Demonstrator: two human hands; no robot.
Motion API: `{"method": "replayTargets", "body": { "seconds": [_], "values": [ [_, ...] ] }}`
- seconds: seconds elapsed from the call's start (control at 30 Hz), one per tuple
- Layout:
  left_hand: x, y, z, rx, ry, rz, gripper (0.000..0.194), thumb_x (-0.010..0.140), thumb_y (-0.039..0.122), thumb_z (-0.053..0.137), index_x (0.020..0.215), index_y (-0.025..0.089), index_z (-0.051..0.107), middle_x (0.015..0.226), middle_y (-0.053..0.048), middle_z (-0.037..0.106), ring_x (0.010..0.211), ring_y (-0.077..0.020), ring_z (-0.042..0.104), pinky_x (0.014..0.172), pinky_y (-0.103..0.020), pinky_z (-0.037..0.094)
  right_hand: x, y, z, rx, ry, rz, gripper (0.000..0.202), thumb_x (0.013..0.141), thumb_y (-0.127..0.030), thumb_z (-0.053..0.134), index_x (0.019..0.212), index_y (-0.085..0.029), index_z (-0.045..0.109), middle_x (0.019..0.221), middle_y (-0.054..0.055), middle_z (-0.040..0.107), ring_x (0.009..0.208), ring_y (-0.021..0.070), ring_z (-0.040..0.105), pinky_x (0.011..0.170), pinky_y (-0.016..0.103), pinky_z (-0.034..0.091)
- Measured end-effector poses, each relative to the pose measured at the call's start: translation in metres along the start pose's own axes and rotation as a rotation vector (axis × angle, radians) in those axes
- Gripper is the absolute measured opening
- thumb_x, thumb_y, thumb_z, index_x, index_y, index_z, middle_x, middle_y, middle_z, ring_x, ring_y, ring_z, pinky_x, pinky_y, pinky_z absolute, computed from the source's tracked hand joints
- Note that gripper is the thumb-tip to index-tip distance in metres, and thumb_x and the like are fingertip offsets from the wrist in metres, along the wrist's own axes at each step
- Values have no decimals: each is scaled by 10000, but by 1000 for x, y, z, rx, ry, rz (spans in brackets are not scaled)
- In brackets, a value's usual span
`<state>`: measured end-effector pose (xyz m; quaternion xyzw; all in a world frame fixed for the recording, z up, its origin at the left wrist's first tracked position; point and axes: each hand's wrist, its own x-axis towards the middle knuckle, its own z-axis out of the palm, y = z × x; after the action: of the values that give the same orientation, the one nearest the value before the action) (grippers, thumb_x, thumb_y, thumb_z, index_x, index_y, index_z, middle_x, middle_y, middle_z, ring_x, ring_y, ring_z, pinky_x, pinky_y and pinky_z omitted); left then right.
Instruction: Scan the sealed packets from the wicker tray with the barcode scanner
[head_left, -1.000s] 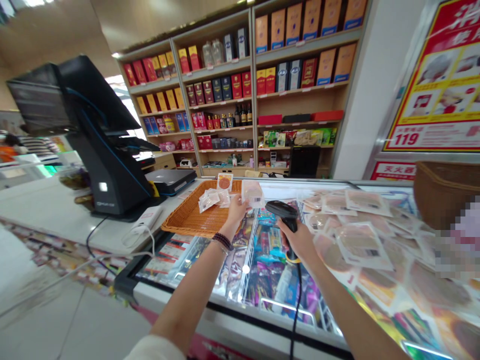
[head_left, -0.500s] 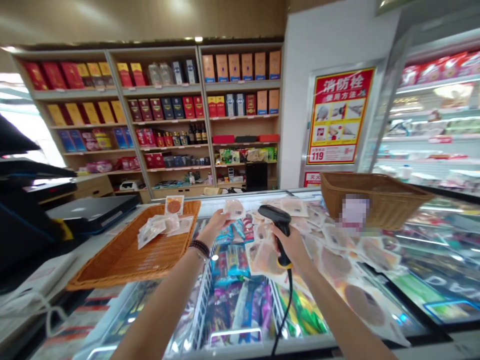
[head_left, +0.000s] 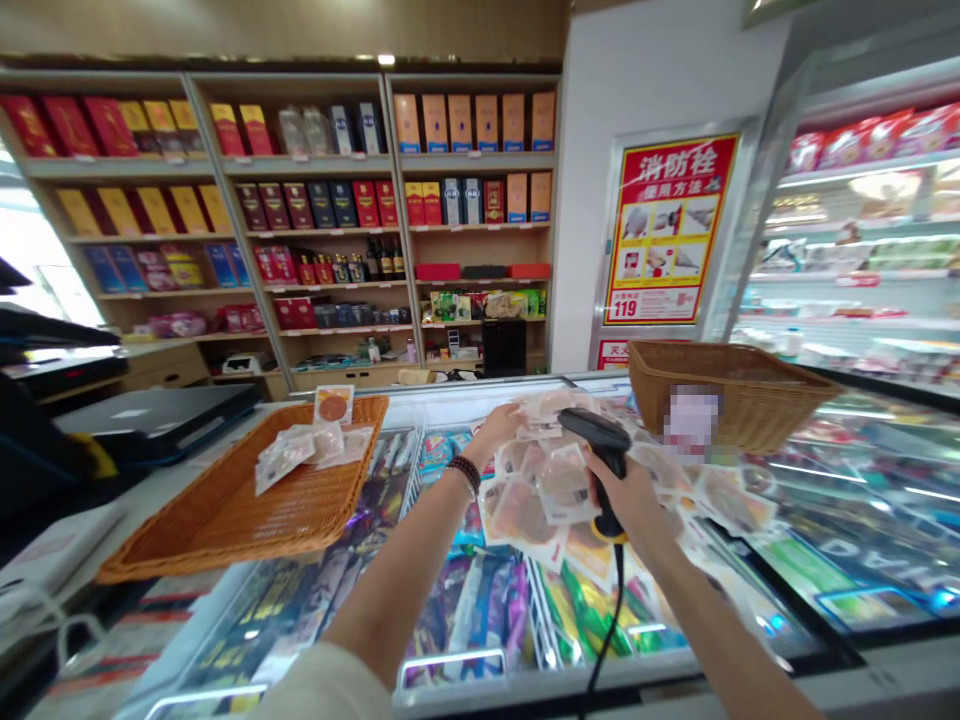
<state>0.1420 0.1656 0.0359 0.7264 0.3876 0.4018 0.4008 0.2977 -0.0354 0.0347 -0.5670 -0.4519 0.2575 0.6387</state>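
My right hand [head_left: 628, 492] is wrapped round the handle of a black barcode scanner [head_left: 596, 428]. Its cable hangs down over the freezer front, and its head points left. Left of the scanner, my left hand [head_left: 496, 430] has its fingers closed at the edge of a clear flat packet [head_left: 538, 425]; the fingertips partly blend into the packets there. Under and around both hands lie several more flat packets [head_left: 564, 486] with round contents, spread over the freezer's glass top. An orange wicker tray [head_left: 300, 522] to the left bears a few white packets [head_left: 289, 455] and one packet with a brown disc [head_left: 334, 404].
A brown wicker basket [head_left: 735, 395] stands behind the packets on the right. Wrapped goods in coloured bags [head_left: 472, 600] show inside the freezer. At the left is a dark flat device [head_left: 150, 420] on the counter. Shelves of boxes [head_left: 315, 205] line the back wall.
My left hand has moved right, from above the coloured bags to the pile of packets. The scanner and my right hand have shifted right too. The view has turned slightly right.
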Motion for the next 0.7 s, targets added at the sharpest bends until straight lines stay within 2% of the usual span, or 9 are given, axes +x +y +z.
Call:
{"method": "replayTargets", "body": {
  "seconds": [0.07, 0.17, 0.33, 0.47, 0.6, 0.7],
  "values": [
    [-10, -8, -26, 63, 96, -14, 247, 836, 295, 742, 1024, 143, 790, 1182, -151, 775, 1136, -312, 713, 1026, -434, 539, 1, -1, 12, 20, -18, 9, 459, 702, -628, 748, 571, -233, 554, 415, -6, 543, 349, 137, 509, 386, 262, 427],
    [-31, -23, -83, 129, 195, -29, 282, 846, 267, 728, 1099, 152, 780, 1304, -163, 733, 1233, -302, 677, 1109, -437, 494, 0, -3, 38, 84, -70, 11, 450, 705, -616, 759, 600, -232, 548, 433, -15, 549, 347, 129, 498, 370, 253, 408],
    [-78, -46, -189, 235, 325, -109, 265, 823, 221, 743, 1071, 128, 764, 1230, -166, 760, 1135, -277, 709, 1065, -400, 517, -4, -7, 96, 150, -226, 7, 456, 733, -606, 781, 634, -221, 559, 438, -16, 551, 361, 122, 490, 370, 245, 407],
    [-120, -60, -262, 346, 466, -248, 291, 802, 200, 748, 1087, 139, 741, 1194, -160, 766, 1160, -286, 692, 1060, -380, 498, -10, -5, 146, 214, -314, 12, 463, 734, -617, 782, 641, -217, 567, 462, -12, 567, 368, 123, 498, 374, 247, 404],
    [-152, -73, -315, 643, 578, -464, 430, 795, 210, 737, 1219, 154, 694, 1313, -172, 720, 1291, -319, 631, 1086, -359, 455, -21, -1, 184, 186, -415, 26, 472, 716, -637, 772, 609, -227, 565, 449, -3, 570, 361, 134, 503, 380, 259, 409],
    [-165, -86, -340, 737, 590, -551, 453, 804, 229, 731, 1238, 110, 677, 1325, -249, 693, 1302, -378, 621, 1069, -401, 457, -29, 3, 197, 137, -482, 35, 506, 720, -678, 750, 570, -238, 548, 403, -5, 537, 339, 138, 485, 375, 265, 399]
  ]
}}
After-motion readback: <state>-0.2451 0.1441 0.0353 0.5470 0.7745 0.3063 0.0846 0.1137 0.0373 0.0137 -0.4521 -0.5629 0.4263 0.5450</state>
